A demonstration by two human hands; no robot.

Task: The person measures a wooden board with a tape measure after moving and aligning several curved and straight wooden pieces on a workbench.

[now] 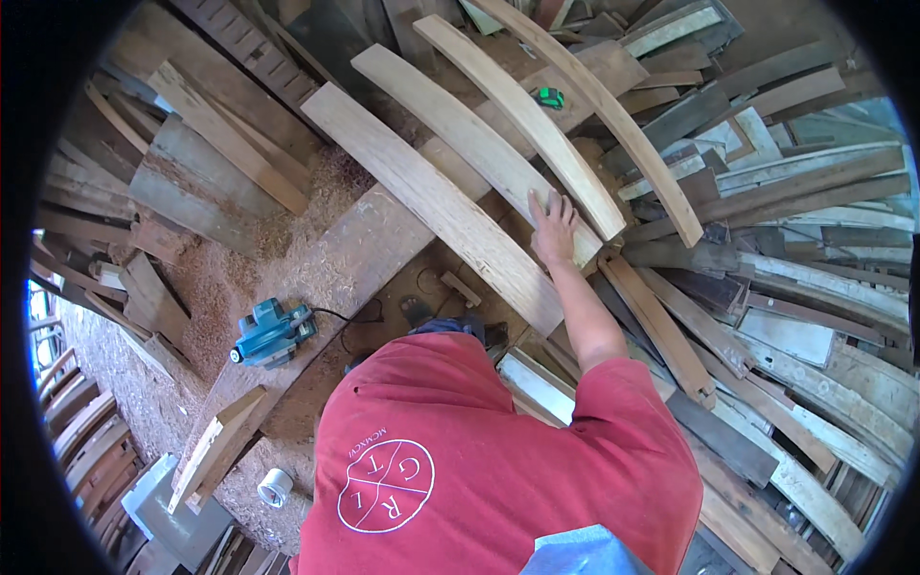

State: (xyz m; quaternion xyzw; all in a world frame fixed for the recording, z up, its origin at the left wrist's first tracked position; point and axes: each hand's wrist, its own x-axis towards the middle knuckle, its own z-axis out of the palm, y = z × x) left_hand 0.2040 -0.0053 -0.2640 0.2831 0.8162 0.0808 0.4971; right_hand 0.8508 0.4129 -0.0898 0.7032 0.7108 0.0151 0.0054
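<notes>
- At the lower left of the frame I see stacked curved pieces (96, 431), probably put there to leave the floor nearer the worker free.
- Right of them, a blue-green planer (273, 331) sits on a long wide plank (374, 230), its cord trailing right; I judge it's parked there to stay within reach.
- Below the planer, a white roll (276, 487) stands among shavings.
- Across the upper middle, the pale first board (436, 209) lies crosswise over the plank, which seems to serve as a low bench.
- Next, roughly parallel, is the curved second board (462, 131). The right hand (554, 230) rests on its near end, right of centre, palm down, fingers spread wide, gripping nothing; likely it's steadying the board. I can't see the left hand, so I can't tell its state.
- Beyond the hand, top centre to right, come the third board (527, 113), a green tape measure (549, 97) and the fourth board (618, 110), spaced apart, perhaps for easy handling.
- Scrap wood (805, 287) fills the right side.
</notes>
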